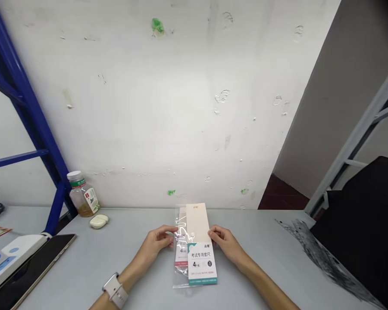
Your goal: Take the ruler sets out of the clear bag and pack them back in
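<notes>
Two flat stationery packs in clear plastic sleeves lie overlapped on the grey table, each with a cream card and a white printed label. My left hand pinches the left edge of the sleeves with thumb and fingers. My right hand pinches the right edge of the upper pack. A pale watch is on my left wrist.
A plastic bottle of amber liquid and a small cream case stand at the back left by a blue rack post. A dark tablet and a white power strip lie at the left. A black object fills the right.
</notes>
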Demonstrator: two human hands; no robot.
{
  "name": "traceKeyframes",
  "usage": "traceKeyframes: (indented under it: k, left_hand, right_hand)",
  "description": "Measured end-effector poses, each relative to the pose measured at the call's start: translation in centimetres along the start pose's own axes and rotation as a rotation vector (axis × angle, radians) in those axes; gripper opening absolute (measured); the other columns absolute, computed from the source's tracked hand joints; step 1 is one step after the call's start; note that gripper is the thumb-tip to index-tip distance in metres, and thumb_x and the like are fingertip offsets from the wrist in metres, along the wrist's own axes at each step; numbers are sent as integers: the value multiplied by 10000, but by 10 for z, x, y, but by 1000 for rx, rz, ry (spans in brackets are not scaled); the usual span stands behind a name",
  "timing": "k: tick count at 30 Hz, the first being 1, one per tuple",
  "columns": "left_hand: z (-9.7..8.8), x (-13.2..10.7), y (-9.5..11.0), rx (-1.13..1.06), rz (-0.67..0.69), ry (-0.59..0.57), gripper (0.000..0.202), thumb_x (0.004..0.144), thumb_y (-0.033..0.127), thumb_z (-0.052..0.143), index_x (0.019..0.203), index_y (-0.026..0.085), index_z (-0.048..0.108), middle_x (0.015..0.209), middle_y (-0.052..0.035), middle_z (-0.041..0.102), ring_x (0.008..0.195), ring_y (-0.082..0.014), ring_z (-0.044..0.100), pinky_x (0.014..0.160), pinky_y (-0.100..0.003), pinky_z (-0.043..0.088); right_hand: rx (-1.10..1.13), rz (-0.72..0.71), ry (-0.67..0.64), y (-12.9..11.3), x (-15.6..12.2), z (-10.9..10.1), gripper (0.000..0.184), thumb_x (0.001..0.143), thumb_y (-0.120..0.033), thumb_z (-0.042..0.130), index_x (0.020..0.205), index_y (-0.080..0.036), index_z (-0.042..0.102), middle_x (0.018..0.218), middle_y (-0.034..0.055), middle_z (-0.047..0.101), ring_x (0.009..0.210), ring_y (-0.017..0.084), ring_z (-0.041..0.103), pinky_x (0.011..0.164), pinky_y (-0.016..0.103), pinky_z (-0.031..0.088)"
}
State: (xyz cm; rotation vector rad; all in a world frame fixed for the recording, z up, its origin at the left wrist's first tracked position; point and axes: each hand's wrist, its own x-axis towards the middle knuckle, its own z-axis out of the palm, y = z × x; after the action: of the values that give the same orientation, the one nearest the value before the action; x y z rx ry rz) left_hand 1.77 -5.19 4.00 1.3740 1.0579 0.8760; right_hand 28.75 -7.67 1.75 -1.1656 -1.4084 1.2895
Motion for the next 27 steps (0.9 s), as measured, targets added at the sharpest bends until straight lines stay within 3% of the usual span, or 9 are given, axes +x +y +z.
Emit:
traceKeyframes:
  k: [5,8,12,16,20,22,27]
  left_hand:
    - [-1,-3,4,-74,-31,29,389,736,405,707,1068,203,693,888,-25,688,848,-209,622,813,-330,498]
    - [-1,-3,4,-56,-37,45,454,729,410,716,1129,205,651,804,-5,691,781,-198,636,791,-324,491]
    - [-14,4,-6,3,-11,157,505,711,392,689,1162,181,612,677,28,639,683,-183,628,744,-320,493]
    - [-39,14,-17,417,94,334,401,728,343,566,1089,185,638,862,-41,675,716,-203,617,714,-333,504]
    - [-50,15,-24,717,153,462,290,746,329,536,971,201,667,1008,-90,640,937,-298,581,888,-446,443]
    - [-48,13,-27,802,197,458,290,788,343,525,995,195,663,1101,-116,618,1041,-333,539,932,-492,405]
    - [-32,6,-30,1065,353,195,326,910,390,469,1181,260,596,1303,-67,578,1180,-275,502,971,-438,404]
  right_hand:
    - [-7,-11,47,0,1,-4,405,810,-600,591,706,-209,571,667,-24,550,654,156,482,674,297,382]
    - [-15,-18,51,-1,1,-7,387,818,-589,584,716,-215,582,661,-24,546,651,159,480,676,296,377]
    - [-88,-23,117,2,3,-24,388,833,-589,535,715,-219,550,666,-23,540,646,161,478,655,289,375]
    - [-362,-6,243,13,5,-53,372,857,-566,439,664,-250,460,642,-16,526,615,176,472,590,300,352]
    - [-538,22,333,22,3,-66,311,814,-446,497,589,-252,405,546,-33,462,545,165,393,552,304,279]
    - [-616,1,363,24,2,-64,297,796,-412,510,574,-246,403,550,-30,477,556,166,402,565,305,280]
    - [-759,-77,418,26,2,-57,282,806,-387,497,576,-245,418,598,-15,535,584,176,439,664,343,331]
